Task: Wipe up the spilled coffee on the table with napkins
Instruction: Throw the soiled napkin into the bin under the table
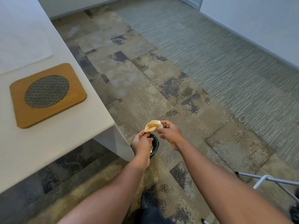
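Observation:
A crumpled napkin [152, 126], stained brown with coffee, is held in the air past the table's corner. My right hand [169, 132] pinches its right end between thumb and fingers. My left hand [142, 142] touches its lower left end with the fingertips; whether it grips the napkin is unclear. Directly below the hands stands a small black bin [156, 145] on the floor, mostly hidden by my left hand, with a bit of pale paper showing inside. The white table [64, 126] lies to the left.
A wooden trivet [48, 94] with a metal mesh centre lies on the table, and a white mat [21, 41] lies behind it. A metal chair frame [271, 181] stands at the lower right. My dark shoe [148, 198] rests on the patterned carpet.

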`<state>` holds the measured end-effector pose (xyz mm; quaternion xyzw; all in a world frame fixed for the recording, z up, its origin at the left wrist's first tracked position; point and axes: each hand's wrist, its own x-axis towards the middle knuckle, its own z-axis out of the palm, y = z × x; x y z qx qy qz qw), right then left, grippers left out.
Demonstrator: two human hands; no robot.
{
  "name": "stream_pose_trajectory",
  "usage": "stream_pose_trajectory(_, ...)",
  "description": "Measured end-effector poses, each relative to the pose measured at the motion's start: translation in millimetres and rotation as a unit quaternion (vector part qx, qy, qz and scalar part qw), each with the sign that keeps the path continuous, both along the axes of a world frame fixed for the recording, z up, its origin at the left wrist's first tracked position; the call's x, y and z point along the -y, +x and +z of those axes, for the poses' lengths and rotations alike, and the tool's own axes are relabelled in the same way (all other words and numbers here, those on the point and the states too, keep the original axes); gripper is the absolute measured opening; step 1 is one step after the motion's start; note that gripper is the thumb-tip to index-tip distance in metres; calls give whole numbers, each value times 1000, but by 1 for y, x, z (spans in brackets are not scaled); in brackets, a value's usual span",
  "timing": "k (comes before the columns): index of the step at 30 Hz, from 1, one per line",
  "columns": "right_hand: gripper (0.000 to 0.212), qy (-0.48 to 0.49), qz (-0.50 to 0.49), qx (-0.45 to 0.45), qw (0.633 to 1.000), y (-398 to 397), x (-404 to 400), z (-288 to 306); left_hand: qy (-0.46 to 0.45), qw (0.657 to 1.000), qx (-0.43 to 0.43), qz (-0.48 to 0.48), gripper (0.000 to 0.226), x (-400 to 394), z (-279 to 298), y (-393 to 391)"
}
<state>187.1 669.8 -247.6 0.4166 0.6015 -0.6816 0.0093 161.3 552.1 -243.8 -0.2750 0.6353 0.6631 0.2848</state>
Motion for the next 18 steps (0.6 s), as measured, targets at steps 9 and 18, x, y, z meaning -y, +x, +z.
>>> stream_pose_trajectory(9,18,31,15,65,997,3,4,-70,-78,996,38,-27,28,1,-71,0)
stream_pose_trajectory(18,15,57,28,108,992,4,6,-127,-127,988,71,-60,34,0,-106,1)
